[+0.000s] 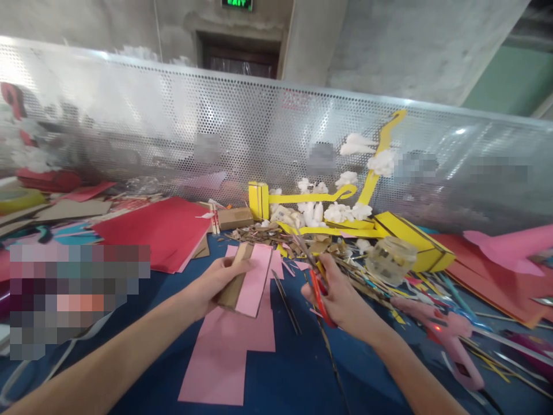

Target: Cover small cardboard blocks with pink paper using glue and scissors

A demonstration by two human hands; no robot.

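My left hand (216,282) is closed around a cardboard piece faced with pink paper (248,279), held upright above the table. To its right, my right hand (339,294) grips red-handled scissors (317,285), whose blades point up and away toward a heap of cardboard scraps (302,242). Below both hands a cut sheet of pink paper (228,346) lies flat on the blue table top (294,374). A thin dark stick (286,302) rests between my hands.
A pink glue gun (449,340) lies at the right, a glass jar (391,259) behind it. Yellow card shapes with white cotton tufts (341,210) lean on the perforated metal screen (173,127). Red paper sheets (159,230) lie at the left, more red and pink sheets (496,265) at the right.
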